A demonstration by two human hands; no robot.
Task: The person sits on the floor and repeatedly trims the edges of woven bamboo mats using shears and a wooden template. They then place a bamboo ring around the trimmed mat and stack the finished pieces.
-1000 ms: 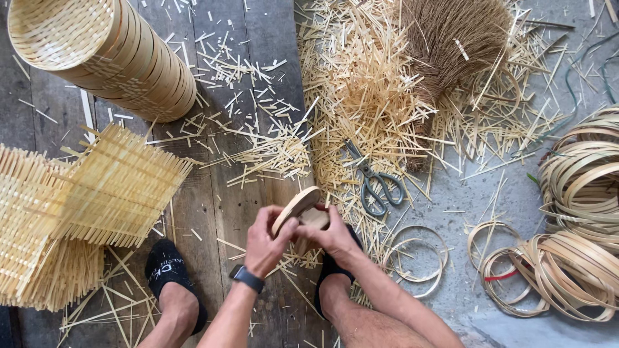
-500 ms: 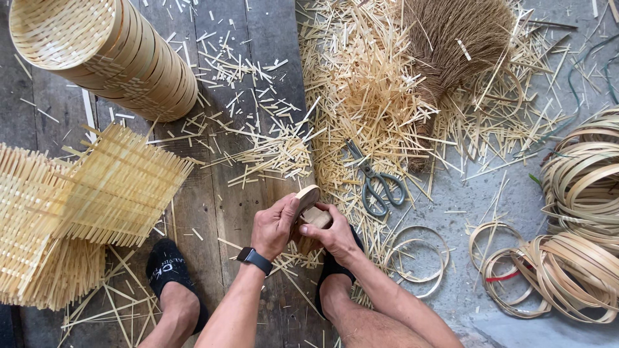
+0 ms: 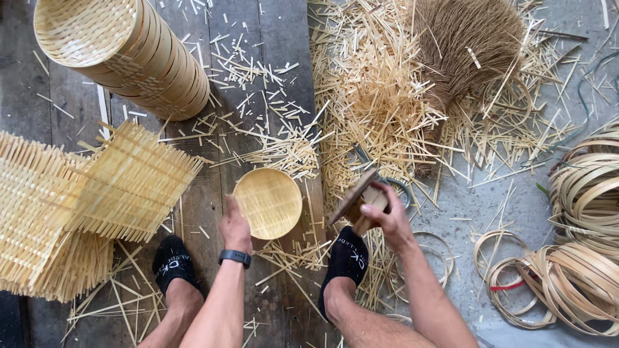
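Two hands work over a plank floor (image 3: 271, 58) strewn with bamboo offcuts, and everything here is placed from the small round woven tray (image 3: 268, 203) near the middle. Up and to its left leans the biggest thing, a tall stack of finished trays (image 3: 138, 61); to its left, fanned out flat, lie square woven mats (image 3: 97, 187) with loose ends. Up and to its right spreads a heap of splints (image 3: 374, 96) with a brown fibre bundle (image 3: 471, 45) on top, and far to its right sit coils of bamboo hoops (image 3: 580, 258). Scissors (image 3: 387, 183) lie just right of the tray, partly hidden. Below it, two feet in black socks (image 3: 171, 267) flank the forearms. The left hand (image 3: 235, 229) has its grip closed on the tray's lower-left rim, so the tray extends up and to the right from that hand, its open face turned toward the camera. The right hand (image 3: 387, 219) has its grip clamped on a wooden block-like tool (image 3: 361, 200), whose long axis slants up to the right; it hangs clear of the tray to the right, with a bare gap between them.
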